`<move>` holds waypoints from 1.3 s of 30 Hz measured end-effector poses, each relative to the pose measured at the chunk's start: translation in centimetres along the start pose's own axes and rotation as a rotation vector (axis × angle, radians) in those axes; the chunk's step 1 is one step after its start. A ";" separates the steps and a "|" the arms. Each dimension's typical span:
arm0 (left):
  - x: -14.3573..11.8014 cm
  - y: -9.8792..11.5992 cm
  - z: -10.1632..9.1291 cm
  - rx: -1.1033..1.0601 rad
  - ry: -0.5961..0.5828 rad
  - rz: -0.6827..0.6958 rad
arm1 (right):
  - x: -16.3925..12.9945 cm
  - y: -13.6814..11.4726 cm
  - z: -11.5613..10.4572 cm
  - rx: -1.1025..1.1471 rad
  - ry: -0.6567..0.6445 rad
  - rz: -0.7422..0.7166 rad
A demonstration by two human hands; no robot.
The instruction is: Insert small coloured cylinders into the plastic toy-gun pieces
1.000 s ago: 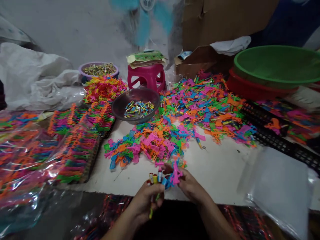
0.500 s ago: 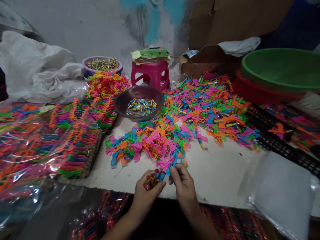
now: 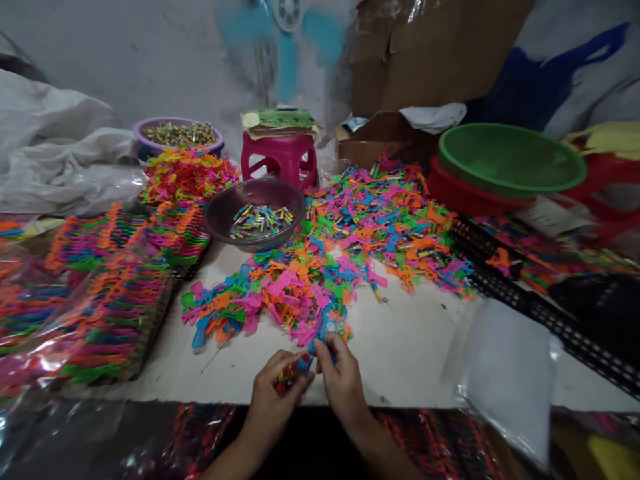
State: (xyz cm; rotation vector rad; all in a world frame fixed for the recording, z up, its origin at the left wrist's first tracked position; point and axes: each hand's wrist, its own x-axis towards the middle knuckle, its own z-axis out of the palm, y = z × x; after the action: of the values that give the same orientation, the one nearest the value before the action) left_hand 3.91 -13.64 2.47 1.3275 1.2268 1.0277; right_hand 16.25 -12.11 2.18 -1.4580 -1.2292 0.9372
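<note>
Two hands meet at the near worktop (image 3: 425, 347) edge.
Left hand (image 3: 273, 393) is curled around a bunch of small coloured tubes (image 3: 286, 381); right hand (image 3: 340, 377) pinches a blue plastic toy piece (image 3: 323, 337) beside the heaped toy pile (image 3: 340, 267).

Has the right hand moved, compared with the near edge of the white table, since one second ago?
Yes. The right hand has moved forward over the white table, toward the pile of colourful plastic toy pieces, where it now pinches a blue plastic piece.

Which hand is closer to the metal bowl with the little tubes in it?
Left. The left hand sits almost straight below the metal bowl; the right hand is farther off to the side.
</note>
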 end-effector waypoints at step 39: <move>0.7 0.3 -0.2 -0.350 -0.141 -0.400 | 1.3 0.0 -2.6 0.299 -0.054 0.104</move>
State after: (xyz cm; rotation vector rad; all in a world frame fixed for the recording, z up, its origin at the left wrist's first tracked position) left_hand 3.81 -12.91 2.78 0.8265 1.0896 0.8004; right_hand 18.93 -11.31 2.83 -1.2739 -1.0086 1.1826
